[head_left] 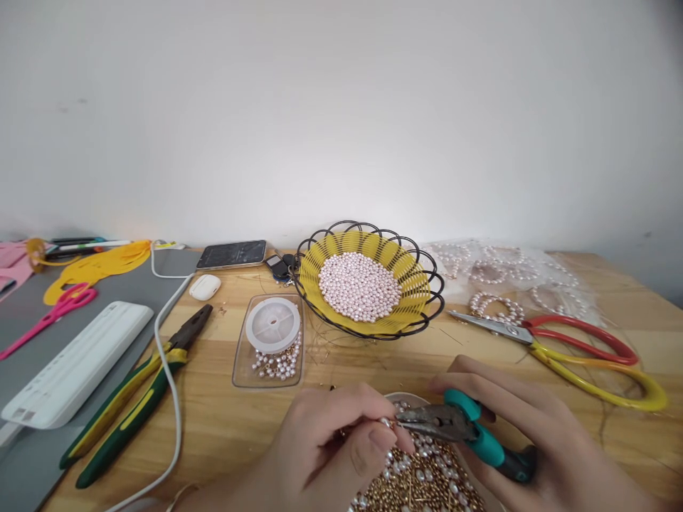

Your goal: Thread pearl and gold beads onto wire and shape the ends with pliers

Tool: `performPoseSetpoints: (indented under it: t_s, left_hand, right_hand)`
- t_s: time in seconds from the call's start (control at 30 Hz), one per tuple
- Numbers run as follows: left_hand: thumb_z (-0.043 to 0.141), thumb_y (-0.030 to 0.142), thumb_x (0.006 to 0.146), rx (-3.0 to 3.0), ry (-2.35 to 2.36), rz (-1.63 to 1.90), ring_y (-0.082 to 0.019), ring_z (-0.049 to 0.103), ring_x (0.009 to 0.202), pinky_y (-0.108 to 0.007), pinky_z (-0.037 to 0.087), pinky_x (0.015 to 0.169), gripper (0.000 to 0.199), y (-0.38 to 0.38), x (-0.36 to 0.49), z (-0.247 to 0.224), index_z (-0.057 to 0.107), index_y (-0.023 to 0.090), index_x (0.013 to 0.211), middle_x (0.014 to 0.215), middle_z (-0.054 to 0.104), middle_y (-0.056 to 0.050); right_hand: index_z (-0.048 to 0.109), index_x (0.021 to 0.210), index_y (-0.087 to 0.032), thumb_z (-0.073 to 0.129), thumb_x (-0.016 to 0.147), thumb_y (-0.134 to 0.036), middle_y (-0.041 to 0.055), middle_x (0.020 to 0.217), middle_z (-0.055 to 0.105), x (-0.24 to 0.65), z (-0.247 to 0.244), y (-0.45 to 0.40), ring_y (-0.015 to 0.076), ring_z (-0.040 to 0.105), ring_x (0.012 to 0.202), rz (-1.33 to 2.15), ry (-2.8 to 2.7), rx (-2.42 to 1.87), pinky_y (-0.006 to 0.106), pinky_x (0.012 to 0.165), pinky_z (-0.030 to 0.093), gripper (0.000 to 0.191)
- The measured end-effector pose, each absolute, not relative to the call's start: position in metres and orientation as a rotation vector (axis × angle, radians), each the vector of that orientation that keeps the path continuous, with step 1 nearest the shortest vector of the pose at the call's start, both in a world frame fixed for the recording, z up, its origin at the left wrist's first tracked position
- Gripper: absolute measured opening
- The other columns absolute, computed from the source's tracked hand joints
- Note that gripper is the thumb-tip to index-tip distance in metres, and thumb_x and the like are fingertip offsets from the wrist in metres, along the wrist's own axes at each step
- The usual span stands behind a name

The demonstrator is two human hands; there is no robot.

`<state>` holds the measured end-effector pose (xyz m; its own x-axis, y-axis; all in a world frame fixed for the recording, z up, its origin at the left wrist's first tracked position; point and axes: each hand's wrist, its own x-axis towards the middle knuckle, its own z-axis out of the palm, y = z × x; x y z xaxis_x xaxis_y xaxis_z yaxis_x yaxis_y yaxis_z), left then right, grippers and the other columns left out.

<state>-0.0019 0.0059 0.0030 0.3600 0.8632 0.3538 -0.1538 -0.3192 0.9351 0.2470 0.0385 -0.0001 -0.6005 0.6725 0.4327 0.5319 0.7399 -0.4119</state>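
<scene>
My left hand (pixel 341 448) pinches a small pearl bead (pixel 386 422) between thumb and forefinger. Wrapped round the teal handles of a pair of needle-nose pliers (pixel 442 421) is my right hand (pixel 528 427). The tips of the pliers meet the bead at my left fingertips; whether a fine wire lies in the jaws is too small to tell. Beneath both hands sits a bowl (pixel 400 395) of gold beads and pearls, partly hidden by them. Beyond it stands a yellow basket (pixel 416 284) with a black looped rim, holding many pink-white pearls.
Left of the basket is a clear tray (pixel 241 370) with a white spool (pixel 273 326) and pearls. Green-yellow pliers (pixel 133 398), a white cable (pixel 171 398) and a power strip (pixel 80 363) lie further left. Red-yellow scissors (pixel 576 355) and bagged pearl strings (pixel 506 270) lie right.
</scene>
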Motion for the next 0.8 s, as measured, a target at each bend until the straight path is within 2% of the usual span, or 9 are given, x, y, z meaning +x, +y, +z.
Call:
performPoseSetpoints:
  t_s: [0.2, 0.4, 0.47, 0.63, 0.8]
  left_hand:
    - [0.048, 0.033, 0.108, 1.579, 0.673, 1.186, -0.006, 0.038, 0.042, -0.018, 0.029, 0.037, 0.026, 0.007, -0.003, 0.001, 0.068, 0.017, 0.102, 0.063, 0.059, 0.001]
    - [0.047, 0.035, 0.108, 1.561, 0.685, 1.175, -0.006, 0.038, 0.044, -0.019, 0.030, 0.038, 0.027, 0.006, -0.003, 0.002, 0.068, 0.017, 0.103, 0.079, 0.071, -0.004]
    - [0.047, 0.033, 0.108, 1.534, 0.675, 1.165, -0.006, 0.037, 0.045, -0.019, 0.029, 0.039, 0.026, 0.005, -0.004, 0.003, 0.068, 0.018, 0.104, 0.074, 0.067, -0.002]
    - [0.048, 0.033, 0.107, 1.464, 0.647, 1.157, -0.006, 0.038, 0.045, -0.016, 0.028, 0.041, 0.025, 0.006, -0.002, 0.000, 0.068, 0.018, 0.101, 0.059, 0.044, 0.005]
    - [0.046, 0.033, 0.109, 1.415, 0.570, 1.188, -0.004, 0.041, 0.045, -0.012, 0.029, 0.043, 0.023, 0.005, 0.002, -0.005, 0.063, 0.019, 0.103, 0.055, 0.043, 0.007]
  right_hand:
    - [0.049, 0.123, -0.028, 0.049, 0.081, -0.010, 0.0055, 0.090, 0.071, 0.245, 0.003, 0.040, 0.0232, 0.073, 0.078, 0.322, -2.367, -0.894, 0.025, 0.058, 0.060, 0.045]
    - [0.051, 0.125, -0.029, 0.049, 0.082, -0.010, 0.0064, 0.096, 0.071, 0.248, -0.001, 0.037, 0.0237, 0.074, 0.084, 0.287, -2.358, -0.915, 0.027, 0.064, 0.062, 0.047]
    - [0.051, 0.126, -0.028, 0.049, 0.082, -0.011, 0.0078, 0.101, 0.071, 0.250, -0.005, 0.035, 0.0246, 0.075, 0.091, 0.244, -2.366, -0.948, 0.028, 0.070, 0.063, 0.048]
    - [0.051, 0.127, -0.027, 0.048, 0.085, -0.014, 0.0088, 0.107, 0.072, 0.253, -0.009, 0.032, 0.0247, 0.074, 0.098, 0.173, -2.394, -0.985, 0.029, 0.076, 0.063, 0.044]
    - [0.051, 0.126, -0.026, 0.047, 0.087, -0.015, 0.0081, 0.106, 0.072, 0.252, -0.008, 0.034, 0.0223, 0.074, 0.099, 0.108, -2.391, -0.974, 0.025, 0.080, 0.062, 0.040]
